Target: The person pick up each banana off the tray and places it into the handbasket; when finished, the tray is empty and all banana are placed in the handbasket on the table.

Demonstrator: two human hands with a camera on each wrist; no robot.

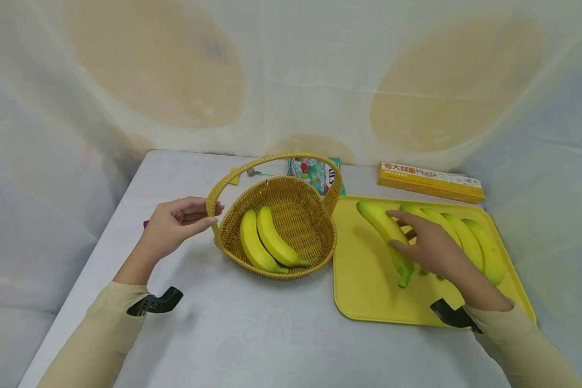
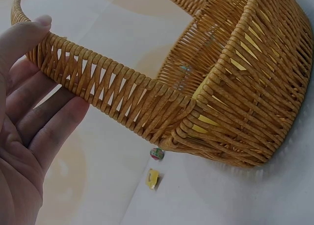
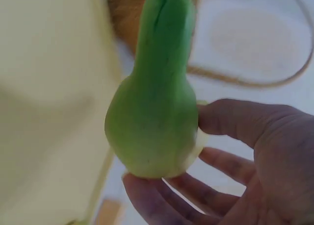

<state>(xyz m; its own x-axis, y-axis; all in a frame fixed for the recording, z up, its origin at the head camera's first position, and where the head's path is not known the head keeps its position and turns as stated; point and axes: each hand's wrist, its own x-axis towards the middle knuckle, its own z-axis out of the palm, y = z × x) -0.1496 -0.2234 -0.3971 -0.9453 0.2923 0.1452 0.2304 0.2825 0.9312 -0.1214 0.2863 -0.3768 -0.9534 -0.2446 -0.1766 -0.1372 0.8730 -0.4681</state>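
Observation:
A wicker basket with a tall arched handle stands mid-table, two bananas lying side by side inside it. My left hand holds the handle low on its left side; in the left wrist view the thumb lies over the woven handle and the fingers behind it. Over the yellow tray, my right hand grips a banana between thumb and fingers. Its green stem faces the camera in the right wrist view. Several more bananas lie on the tray, partly hidden by that hand.
Behind the tray lies an orange pasta box. A teal snack bag is behind the basket, partly covered by it. Small items, among them a yellow piece, lie at the back. White curtains enclose the table's back and sides.

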